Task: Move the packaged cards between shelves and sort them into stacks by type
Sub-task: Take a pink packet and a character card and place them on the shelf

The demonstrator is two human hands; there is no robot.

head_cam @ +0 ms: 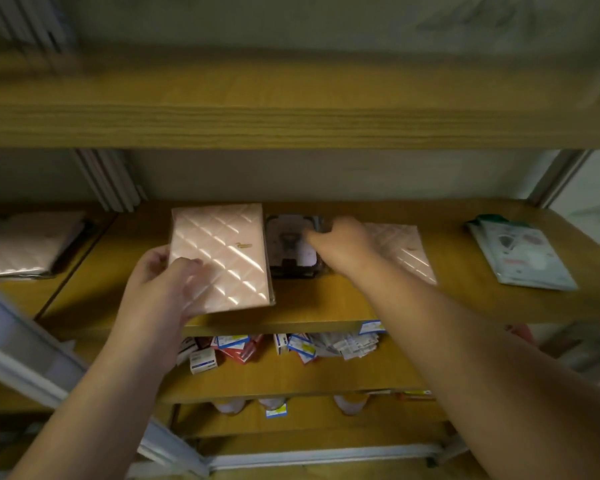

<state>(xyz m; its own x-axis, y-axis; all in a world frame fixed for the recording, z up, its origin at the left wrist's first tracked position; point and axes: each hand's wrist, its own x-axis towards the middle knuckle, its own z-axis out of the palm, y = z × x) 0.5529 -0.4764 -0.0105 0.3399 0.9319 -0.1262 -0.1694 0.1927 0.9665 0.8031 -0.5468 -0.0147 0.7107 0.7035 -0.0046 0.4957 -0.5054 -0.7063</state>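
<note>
On the middle wooden shelf (326, 306), my left hand (167, 278) grips the lower left corner of a pink quilted package (222, 258), thumb on top. My right hand (340, 242) reaches over a dark package with a light picture (290, 247) beside it, and its fingers touch that package's upper right edge; whether they hold it I cannot tell. A second pink quilted package (406, 251) lies flat under my right wrist. Motion blurs the picture.
A stack of white-green packages (520, 254) lies at the shelf's right end. More pink packages (28, 244) sit on the left section. Thin upright items (108, 178) lean at the back left. Small boxes (236, 348) crowd the shelf below. An upper shelf (291, 123) overhangs.
</note>
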